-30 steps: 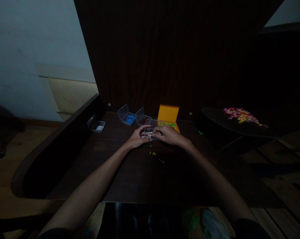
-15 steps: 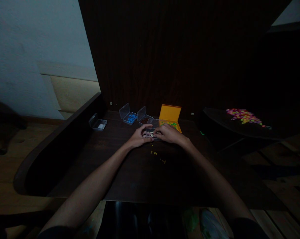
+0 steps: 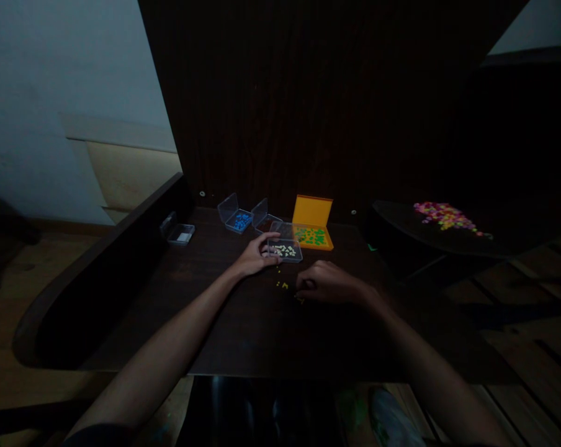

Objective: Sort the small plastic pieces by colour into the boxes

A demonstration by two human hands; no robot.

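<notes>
My left hand grips the left end of a clear plastic box with its lid raised. Pale small pieces lie scattered inside that box. My right hand is to the right and nearer to me, low over the dark table, its fingers pinched together beside a few small yellow pieces. Whatever may be between those fingertips is too small to make out. Behind the clear box stands an open orange box holding green pieces.
At the back left, an open clear box holds blue pieces; beside it another clear box has dark reddish contents. Farther left sits an open clear box with a white slip. A multicoloured heap lies on a ledge at right.
My right hand has left the clear box and moved right and toward me, down to the yellow pieces. My left hand keeps hold of the box.
</notes>
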